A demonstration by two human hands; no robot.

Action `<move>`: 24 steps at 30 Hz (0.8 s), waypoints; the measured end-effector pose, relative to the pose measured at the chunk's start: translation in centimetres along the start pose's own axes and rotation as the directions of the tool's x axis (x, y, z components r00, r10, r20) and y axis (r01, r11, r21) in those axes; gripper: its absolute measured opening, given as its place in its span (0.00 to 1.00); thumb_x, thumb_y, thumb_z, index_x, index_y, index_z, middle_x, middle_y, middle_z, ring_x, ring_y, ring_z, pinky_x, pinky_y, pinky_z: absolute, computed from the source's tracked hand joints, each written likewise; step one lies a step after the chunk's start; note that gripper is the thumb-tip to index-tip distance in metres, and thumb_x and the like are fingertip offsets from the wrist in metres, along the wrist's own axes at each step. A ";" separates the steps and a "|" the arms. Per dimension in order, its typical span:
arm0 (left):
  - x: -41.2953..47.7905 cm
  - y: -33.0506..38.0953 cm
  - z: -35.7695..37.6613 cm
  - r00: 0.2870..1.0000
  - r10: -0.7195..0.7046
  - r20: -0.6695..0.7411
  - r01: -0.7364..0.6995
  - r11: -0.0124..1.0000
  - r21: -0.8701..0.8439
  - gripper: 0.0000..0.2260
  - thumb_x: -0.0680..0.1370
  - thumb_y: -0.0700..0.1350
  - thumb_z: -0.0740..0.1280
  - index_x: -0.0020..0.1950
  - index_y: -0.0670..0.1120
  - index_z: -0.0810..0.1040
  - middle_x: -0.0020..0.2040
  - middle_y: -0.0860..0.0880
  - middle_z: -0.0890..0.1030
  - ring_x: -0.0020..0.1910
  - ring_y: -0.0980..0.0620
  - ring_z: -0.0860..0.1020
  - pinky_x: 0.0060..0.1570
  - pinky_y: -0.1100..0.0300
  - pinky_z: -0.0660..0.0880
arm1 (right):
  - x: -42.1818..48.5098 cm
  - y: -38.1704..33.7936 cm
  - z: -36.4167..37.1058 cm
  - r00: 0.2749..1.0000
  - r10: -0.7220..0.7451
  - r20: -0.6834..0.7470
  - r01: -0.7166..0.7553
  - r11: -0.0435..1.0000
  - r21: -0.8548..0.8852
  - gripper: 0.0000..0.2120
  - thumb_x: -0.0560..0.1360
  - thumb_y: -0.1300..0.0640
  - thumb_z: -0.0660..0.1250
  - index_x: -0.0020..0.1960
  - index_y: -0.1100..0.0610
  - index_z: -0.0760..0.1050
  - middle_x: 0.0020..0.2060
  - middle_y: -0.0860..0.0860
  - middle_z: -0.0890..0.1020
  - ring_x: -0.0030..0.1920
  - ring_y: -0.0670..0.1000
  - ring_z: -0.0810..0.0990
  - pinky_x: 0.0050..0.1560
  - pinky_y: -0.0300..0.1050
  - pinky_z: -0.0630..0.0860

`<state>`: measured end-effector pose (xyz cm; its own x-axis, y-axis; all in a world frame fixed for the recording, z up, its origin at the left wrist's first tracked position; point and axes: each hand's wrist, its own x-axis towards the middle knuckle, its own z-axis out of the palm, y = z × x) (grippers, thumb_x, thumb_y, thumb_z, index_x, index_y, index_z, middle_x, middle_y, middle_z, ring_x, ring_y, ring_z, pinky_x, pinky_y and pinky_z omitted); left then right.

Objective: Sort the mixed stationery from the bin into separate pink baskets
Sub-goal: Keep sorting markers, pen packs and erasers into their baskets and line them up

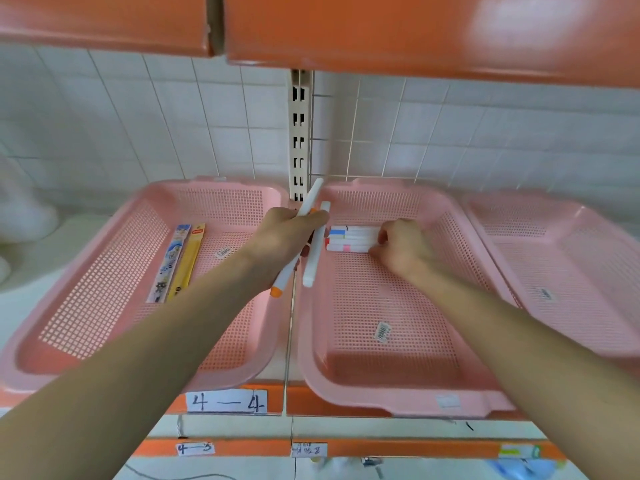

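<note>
so, left hand (287, 233) hangs over the gap between the left basket (104, 244) and the middle basket (398, 393), fingers curled tight round two white markers. one is an orange-tipped marker (285, 277) with its orange end pointing down toward the camera. the other is a plain white marker (313, 265) just beside it. both are tilted and they cross a little at the hand.

right hand (401, 245) is inside the middle basket near its far end. its fingers are curled onto the right ends of the marker row (353, 239), thumb at the nearest one. the marker row is several white markers lying side by side on the basket floor, with blue, red and pink bands toward their left ends; exact count hard to tell.

left basket holds a cartoon pack (169, 263) and a yellow pack (188, 261), long and flat, lying touching each other. right basket (571, 265) is partly cut off by the frame. a barcode sticker (382, 330) sits on the middle basket floor, nearer the front.

all three baskets sit on an orange shelf (332, 405) with a paper label (227, 401) reading 4—4 on its front edge. behind are a tiled wall (138, 116) and a slotted post (298, 133).
</note>
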<state>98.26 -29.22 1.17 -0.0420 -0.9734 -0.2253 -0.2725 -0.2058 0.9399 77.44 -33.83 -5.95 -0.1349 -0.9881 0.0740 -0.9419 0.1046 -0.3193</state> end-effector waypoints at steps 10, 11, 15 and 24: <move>-0.2 0.2 0.4 0.999 -0.043 -0.030 0.040 0.994 -0.099 0.10 0.80 0.47 0.67 0.44 0.43 0.81 0.30 0.53 0.82 0.30 0.53 0.73 0.22 0.68 0.67 | -2.4 -2.3 -3.6 0.986 -0.164 -0.027 0.163 0.926 0.341 0.06 0.77 0.54 0.69 0.49 0.54 0.83 0.46 0.46 0.85 0.47 0.47 0.82 0.49 0.40 0.74; -0.1 0.2 0.6 0.999 -0.041 -0.035 0.037 0.992 -0.124 0.09 0.80 0.47 0.67 0.45 0.43 0.81 0.33 0.51 0.82 0.28 0.54 0.72 0.22 0.68 0.67 | -3.1 -3.1 -4.2 0.984 -0.175 0.044 0.134 0.873 0.469 0.07 0.77 0.54 0.68 0.48 0.55 0.84 0.44 0.46 0.85 0.45 0.46 0.83 0.48 0.40 0.75; 0.0 0.2 1.7 0.994 0.009 -0.110 -0.026 0.987 -0.158 0.09 0.81 0.47 0.66 0.46 0.42 0.80 0.39 0.49 0.83 0.24 0.57 0.73 0.22 0.67 0.68 | -5.6 -4.7 -5.9 0.931 -0.253 0.262 -0.002 0.717 0.697 0.10 0.79 0.52 0.67 0.49 0.57 0.84 0.42 0.51 0.87 0.43 0.48 0.85 0.45 0.41 0.79; -0.2 0.0 2.6 0.976 0.076 -0.203 -0.095 0.991 -0.091 0.16 0.81 0.53 0.66 0.43 0.42 0.81 0.35 0.50 0.81 0.23 0.57 0.70 0.23 0.65 0.68 | -5.6 -3.1 -5.2 0.977 -0.156 0.144 0.018 0.737 0.675 0.02 0.75 0.56 0.73 0.46 0.50 0.84 0.39 0.43 0.84 0.42 0.44 0.82 0.45 0.36 0.76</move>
<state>95.77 -28.76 0.55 0.1333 -0.9863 -0.0969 -0.1791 -0.1202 0.9765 79.54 -28.07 -0.44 0.0594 -0.9981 -0.0138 -0.4893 -0.0170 -0.8719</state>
